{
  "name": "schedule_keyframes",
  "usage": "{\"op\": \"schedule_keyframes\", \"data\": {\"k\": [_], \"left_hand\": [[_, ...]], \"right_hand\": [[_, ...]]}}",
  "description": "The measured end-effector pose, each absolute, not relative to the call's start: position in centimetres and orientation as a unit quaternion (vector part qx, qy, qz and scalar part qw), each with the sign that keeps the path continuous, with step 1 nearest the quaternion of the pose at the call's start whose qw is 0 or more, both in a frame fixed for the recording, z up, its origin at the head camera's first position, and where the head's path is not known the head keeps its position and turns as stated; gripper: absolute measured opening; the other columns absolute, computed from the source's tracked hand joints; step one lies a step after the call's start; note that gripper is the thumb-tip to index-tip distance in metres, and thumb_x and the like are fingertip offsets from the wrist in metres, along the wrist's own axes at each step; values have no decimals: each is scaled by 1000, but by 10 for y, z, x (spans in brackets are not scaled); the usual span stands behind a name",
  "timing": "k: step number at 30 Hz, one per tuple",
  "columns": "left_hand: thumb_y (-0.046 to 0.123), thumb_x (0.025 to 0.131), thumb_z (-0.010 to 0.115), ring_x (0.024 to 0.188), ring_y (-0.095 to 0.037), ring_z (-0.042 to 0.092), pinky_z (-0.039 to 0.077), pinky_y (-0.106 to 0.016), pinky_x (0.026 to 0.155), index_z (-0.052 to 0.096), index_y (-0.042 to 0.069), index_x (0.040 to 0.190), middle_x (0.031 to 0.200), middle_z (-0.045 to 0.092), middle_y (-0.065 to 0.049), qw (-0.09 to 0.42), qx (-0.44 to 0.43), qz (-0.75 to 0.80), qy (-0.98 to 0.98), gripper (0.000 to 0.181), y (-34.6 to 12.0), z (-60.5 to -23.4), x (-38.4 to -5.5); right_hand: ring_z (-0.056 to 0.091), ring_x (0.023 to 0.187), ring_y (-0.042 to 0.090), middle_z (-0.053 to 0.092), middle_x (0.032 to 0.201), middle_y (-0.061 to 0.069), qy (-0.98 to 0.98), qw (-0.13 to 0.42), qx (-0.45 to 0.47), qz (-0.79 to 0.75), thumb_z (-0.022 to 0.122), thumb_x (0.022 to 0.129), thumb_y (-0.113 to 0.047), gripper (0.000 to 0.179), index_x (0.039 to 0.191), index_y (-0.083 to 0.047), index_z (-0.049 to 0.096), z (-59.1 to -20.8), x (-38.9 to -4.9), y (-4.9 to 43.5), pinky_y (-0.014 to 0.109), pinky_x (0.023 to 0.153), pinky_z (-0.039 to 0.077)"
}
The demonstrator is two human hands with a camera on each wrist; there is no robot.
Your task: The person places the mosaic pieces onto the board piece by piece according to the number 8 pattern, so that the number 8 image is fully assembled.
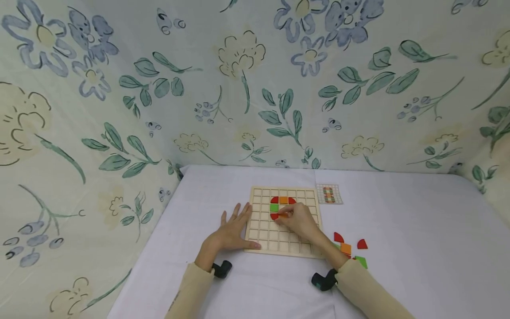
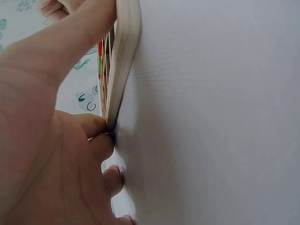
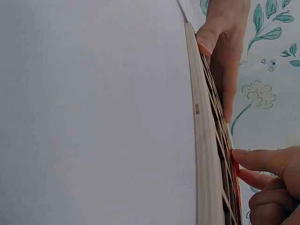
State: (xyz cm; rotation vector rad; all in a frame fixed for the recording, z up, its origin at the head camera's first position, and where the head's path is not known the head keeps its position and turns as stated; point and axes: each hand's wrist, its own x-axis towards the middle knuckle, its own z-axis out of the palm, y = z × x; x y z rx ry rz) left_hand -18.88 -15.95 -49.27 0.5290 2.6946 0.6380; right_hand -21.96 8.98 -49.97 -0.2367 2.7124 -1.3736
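Note:
A wooden grid board (image 1: 260, 230) lies on the table, with a red quarter-circle, an orange square (image 1: 283, 200), another red quarter-circle (image 1: 292, 200) and a green square (image 1: 274, 207) in its cells. My right hand (image 1: 300, 221) is over the board's middle. Its thumb and index finger pinch a red quarter-circle piece (image 3: 236, 165) at the grid, just below the green square. A bit of orange shows under these fingers. My left hand (image 1: 233, 230) rests with spread fingers along the board's left edge, its thumb on the near left corner.
Right of the board's near corner lie loose pieces, among them a red quarter-circle (image 1: 362, 244), an orange square (image 1: 345, 249) and a green piece (image 1: 361, 261). A small pattern card (image 1: 336, 199) sits beside the far right corner. Floral cloth (image 1: 239, 119) hangs behind the white-covered table.

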Motion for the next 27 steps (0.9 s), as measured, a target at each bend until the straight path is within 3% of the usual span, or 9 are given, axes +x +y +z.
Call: {"op": "schedule_keyframes", "data": {"k": [4, 11, 17, 27], "left_hand": [[62, 82, 80, 163, -35, -7, -6, -70, 126, 7, 12, 168, 177, 1, -6, 162, 183, 219, 945, 123, -158, -492, -189], [62, 81, 80, 163, -35, -7, -7, -71, 126, 7, 12, 168, 176, 1, -6, 164, 185, 220, 944, 124, -157, -490, -190], [62, 82, 80, 163, -36, -7, -6, -71, 126, 7, 11, 168, 176, 1, -7, 161, 184, 220, 944, 124, -156, -489, -190], [60, 81, 82, 163, -37, -6, -7, -71, 126, 7, 9, 167, 176, 1, -9, 165, 183, 219, 944, 125, -155, -491, -189]], "right_hand": [[36, 54, 9, 44, 55, -3, 889, 35, -85, -449, 89, 80, -14, 23, 100, -6, 82, -500, -219, 89, 21, 50, 27], [40, 52, 9, 52, 56, -1, 889, 23, -97, -447, 89, 82, -14, 20, 99, -6, 82, -502, -220, 91, 21, 49, 29], [36, 51, 9, 45, 55, -3, 888, 22, -97, -450, 88, 82, -14, 20, 99, -6, 81, -501, -222, 92, 21, 48, 27], [33, 51, 11, 35, 56, -4, 873, 60, -60, -480, 85, 86, -20, 22, 104, -8, 81, -485, -210, 114, 21, 48, 26]]}}
